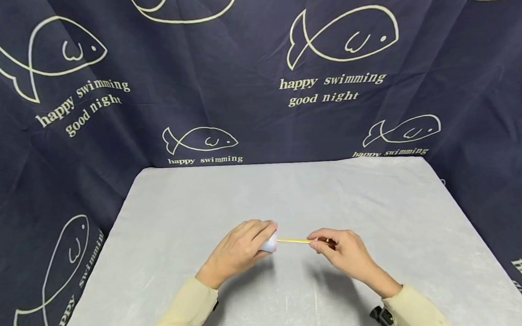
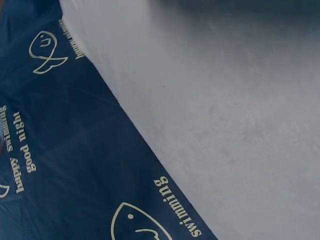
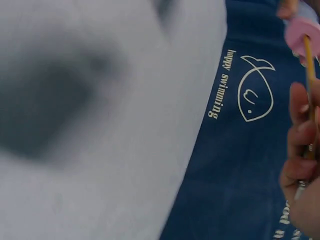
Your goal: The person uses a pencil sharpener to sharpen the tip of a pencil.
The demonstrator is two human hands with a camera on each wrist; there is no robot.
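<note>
My left hand [image 1: 244, 245] grips a small light-blue cylindrical pencil sharpener [image 1: 270, 244] above the table, its fingers wrapped over the top. The sharpener's pink end [image 3: 299, 36] faces right and has a hole in the middle. A thin yellow pencil [image 1: 293, 240] runs level from that hole to my right hand [image 1: 346, 253]. Thumb and fingers of the right hand pinch the pencil. Something dark brown shows between the fingers; its kind is unclear. In the right wrist view the curled fingers [image 3: 300, 132] lie along the pencil. The left wrist view shows neither hand.
A table with a pale grey cloth [image 1: 190, 198] lies under both hands. Dark blue curtains [image 1: 255, 82] with fish drawings and lettering surround its back and sides. A small black device [image 1: 382, 317] sits at the right wrist.
</note>
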